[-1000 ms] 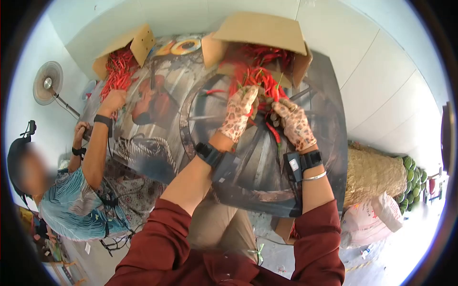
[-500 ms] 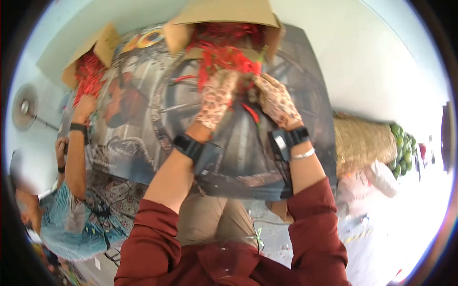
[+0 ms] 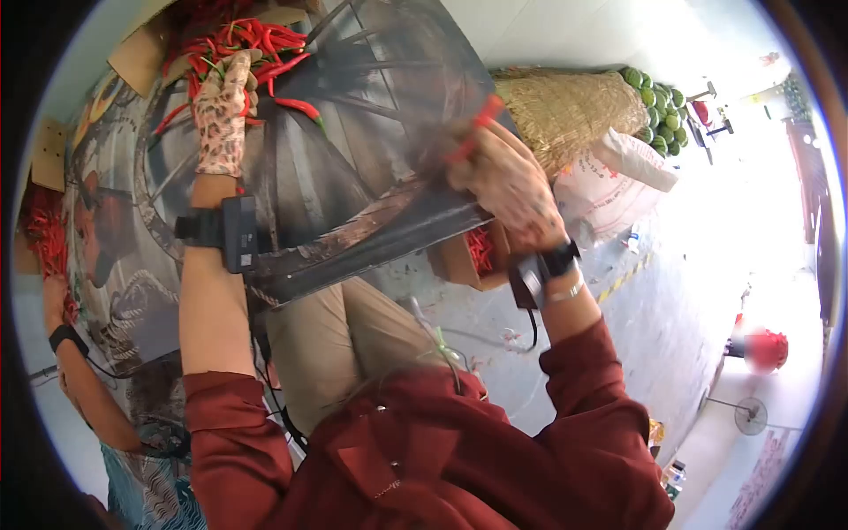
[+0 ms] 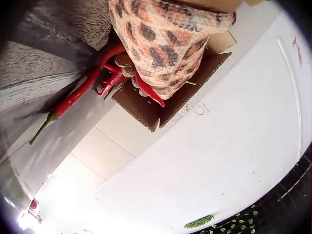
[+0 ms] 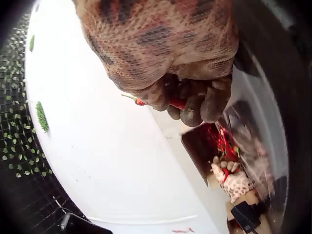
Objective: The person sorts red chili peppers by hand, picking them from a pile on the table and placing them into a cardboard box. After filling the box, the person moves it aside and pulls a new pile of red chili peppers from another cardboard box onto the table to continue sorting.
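The right hand [image 3: 511, 187] is closed around at least one red chilli [image 3: 486, 112], near the table [image 3: 309, 168] edge; the left hand [image 3: 221, 119] grips another chilli [image 4: 152, 91], beside the chilli pile [image 3: 258, 35]

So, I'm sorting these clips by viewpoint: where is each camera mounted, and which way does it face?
Head: worn on the head, facing forward and down at the table and chillies; left hand, right hand, forearms and legs show.
Left wrist: looks past the gloved left hand at an open box and pale wall.
Right wrist: looks past the curled right grip, with the left hand farther off.
Shared: head and right wrist views both show both hands.
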The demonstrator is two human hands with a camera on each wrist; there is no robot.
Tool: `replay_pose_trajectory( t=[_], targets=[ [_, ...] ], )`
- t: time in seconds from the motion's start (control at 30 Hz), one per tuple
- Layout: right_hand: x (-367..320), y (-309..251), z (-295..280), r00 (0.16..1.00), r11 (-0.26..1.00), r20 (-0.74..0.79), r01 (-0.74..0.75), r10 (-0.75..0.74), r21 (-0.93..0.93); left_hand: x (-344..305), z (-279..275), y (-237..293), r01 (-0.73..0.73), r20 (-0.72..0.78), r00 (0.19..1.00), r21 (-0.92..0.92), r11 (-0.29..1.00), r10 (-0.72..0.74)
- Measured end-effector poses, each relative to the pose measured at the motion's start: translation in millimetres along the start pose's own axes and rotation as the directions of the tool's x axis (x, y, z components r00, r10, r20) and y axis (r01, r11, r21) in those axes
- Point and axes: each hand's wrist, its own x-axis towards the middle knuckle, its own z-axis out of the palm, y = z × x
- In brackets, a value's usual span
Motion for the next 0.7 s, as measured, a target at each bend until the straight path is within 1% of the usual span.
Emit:
replay_pose_trajectory(
  t=[0.03,0.07,0.1,0.13,0.17,0.2,0.27,0.3,0.33,0.37,0.4,0.43,0.47,0.5,0.57,0.6,0.63,0.7],
  targets=[
    [-14,3,-17,0.994,0.998,-0.104,-0.038,0.043,0.041,7,-7,-7,-0.010,0.051,0.999,-0.038,0.999,0.012],
    [-38,-5,-30,0.978,0.989,-0.204,0.023,-0.053,-0.143,17,-15,-15,0.053,0.114,0.993,-0.088,0.995,-0.043],
    [-60,-16,-35,0.946,0.942,-0.277,0.071,-0.168,-0.328,15,-12,-12,0.052,0.112,0.993,-0.097,0.994,-0.041],
    [-78,-24,-43,0.945,0.939,-0.279,0.070,-0.170,-0.336,13,-11,-8,0.050,0.104,0.994,-0.077,0.996,-0.042],
    [-98,-29,-53,0.904,0.919,-0.388,0.013,-0.179,-0.395,10,-8,-5,0.052,0.103,0.994,-0.055,0.997,-0.046],
    [-118,-33,-66,0.849,0.895,-0.490,-0.049,-0.197,-0.444,7,-3,-4,0.033,0.035,0.999,0.020,0.999,-0.034],
    [-149,-40,-98,0.706,0.838,-0.660,-0.178,-0.257,-0.516,4,0,3,0.018,0.060,0.998,0.014,1.000,-0.019],
    [-163,-41,-118,0.700,0.836,-0.662,-0.174,-0.267,-0.521,2,1,5,0.004,0.077,0.997,0.018,1.000,-0.005],
    [-175,-38,-141,0.647,0.831,-0.727,-0.259,-0.229,-0.492,-1,2,6,-0.032,0.079,0.997,0.117,0.993,0.023],
    [-188,-34,-165,0.588,0.824,-0.786,-0.340,-0.190,-0.453,-1,2,6,-0.039,0.084,0.996,0.110,0.993,0.029],
    [-199,-25,-192,0.588,0.824,-0.784,-0.333,-0.200,-0.460,0,2,7,-0.017,0.066,0.998,0.138,0.990,0.008],
    [-210,-14,-220,0.550,0.780,-0.818,-0.433,-0.169,-0.453,0,2,7,0.005,0.044,0.999,0.166,0.986,-0.013],
    [-217,-4,-241,0.510,0.729,-0.849,-0.529,-0.138,-0.435,-3,3,9,0.006,0.043,0.999,0.151,0.988,-0.012],
    [-225,3,-254,0.518,0.730,-0.846,-0.528,-0.129,-0.434,-5,2,7,0.006,0.034,0.999,0.160,0.987,-0.011],
    [-228,13,-270,0.333,0.567,-0.932,-0.745,-0.141,-0.352,-6,3,8,-0.020,0.019,1.000,0.083,0.996,0.018],
    [-224,17,-267,0.385,0.617,-0.909,-0.681,-0.156,-0.395,-9,5,14,-0.001,-0.007,1.000,0.147,0.989,0.002],
    [-214,15,-258,0.388,0.616,-0.909,-0.682,-0.153,-0.395,-9,3,14,0.000,-0.011,1.000,0.150,0.989,0.002],
    [-199,7,-239,0.548,0.706,-0.832,-0.554,-0.090,-0.441,-7,5,12,0.020,0.033,0.999,0.057,0.998,-0.022]
  ],
)
